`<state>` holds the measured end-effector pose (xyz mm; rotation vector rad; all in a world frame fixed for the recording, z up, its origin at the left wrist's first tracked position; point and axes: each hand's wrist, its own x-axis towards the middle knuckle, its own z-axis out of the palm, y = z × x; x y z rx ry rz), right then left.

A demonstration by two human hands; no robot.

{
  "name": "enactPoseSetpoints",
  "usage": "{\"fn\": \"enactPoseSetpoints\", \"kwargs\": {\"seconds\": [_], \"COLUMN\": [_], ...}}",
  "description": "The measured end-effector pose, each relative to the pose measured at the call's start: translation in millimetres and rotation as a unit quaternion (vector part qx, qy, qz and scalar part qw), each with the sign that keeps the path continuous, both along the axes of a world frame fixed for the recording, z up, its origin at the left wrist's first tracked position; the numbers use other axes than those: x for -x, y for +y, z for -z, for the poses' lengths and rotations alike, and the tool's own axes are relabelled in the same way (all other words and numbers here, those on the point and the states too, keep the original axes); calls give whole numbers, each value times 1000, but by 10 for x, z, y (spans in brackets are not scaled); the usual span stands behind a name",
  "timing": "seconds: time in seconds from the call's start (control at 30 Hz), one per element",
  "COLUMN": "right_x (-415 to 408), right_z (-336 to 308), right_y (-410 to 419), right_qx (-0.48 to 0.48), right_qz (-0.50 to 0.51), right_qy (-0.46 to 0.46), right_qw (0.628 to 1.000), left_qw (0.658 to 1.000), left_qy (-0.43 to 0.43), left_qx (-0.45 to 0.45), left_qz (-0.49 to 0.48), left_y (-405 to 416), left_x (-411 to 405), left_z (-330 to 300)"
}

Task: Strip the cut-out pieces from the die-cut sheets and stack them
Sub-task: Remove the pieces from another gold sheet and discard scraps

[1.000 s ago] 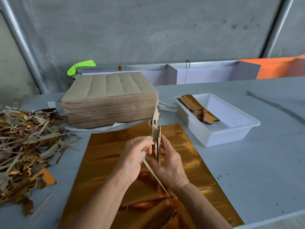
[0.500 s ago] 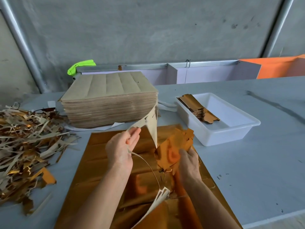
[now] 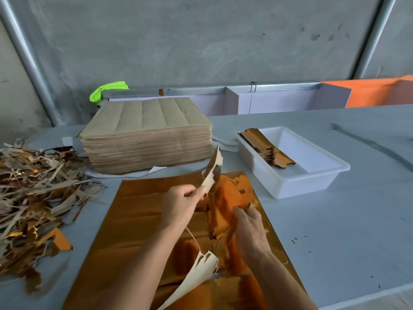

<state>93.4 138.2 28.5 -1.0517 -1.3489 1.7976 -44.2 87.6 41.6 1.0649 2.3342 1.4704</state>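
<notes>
Motion blur softens the gold cut-out piece (image 3: 232,193), gripped by the right hand (image 3: 251,229) above the foil sheet (image 3: 138,220) on the counter (image 3: 335,220). The left hand (image 3: 181,204) pinches a waste strip (image 3: 212,173) just beside it.

Light: soft, even daylight; faint shadows. Glare: my gold sheet (image 3: 143,211) mirrors orange. Blur: my hands. Distortion: wide-angle bowing at edges.

Grey concrete wall (image 3: 201,41) behind a pale grey table (image 3: 335,220)
</notes>
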Motion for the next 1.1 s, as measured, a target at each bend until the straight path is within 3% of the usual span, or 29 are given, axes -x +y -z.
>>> {"fn": "enactPoseSetpoints", "kwargs": {"seconds": [0.13, 0.3, 0.4, 0.63, 0.77, 0.9, 1.0, 1.1], "right_x": [-69, -268, -337, -504, -674, -615, -378, -87], "right_z": [-8, -44, -92, -365, -399, -421, -379, -262], "right_y": [36, 322, 465, 671, 758, 706, 658, 616], "right_qx": [22, 21, 16, 16, 8, -63, -155, -239], "right_qz": [15, 146, 208, 341, 406, 381, 310, 197], "right_qy": [-16, -46, 4, 58, 87, 81, 57, 17], "right_qw": [1000, 988, 978, 938, 910, 919, 936, 951], "left_qw": [995, 996, 995, 989, 968, 971, 972, 951], "left_qy": [-20, -41, -49, -115, -218, -216, -226, -291], "left_qx": [93, 77, 86, 54, -34, -35, -48, -102], "left_qz": [42, 0, -25, -81, -122, -94, -50, -22], "left_y": [-34, -46, -37, -18, -11, -11, -19, -14], "left_x": [-113, -57, -23, 25, 8, 19, 27, 16], "left_z": [364, 505, 531, 580, 591, 507, 394, 222]}}
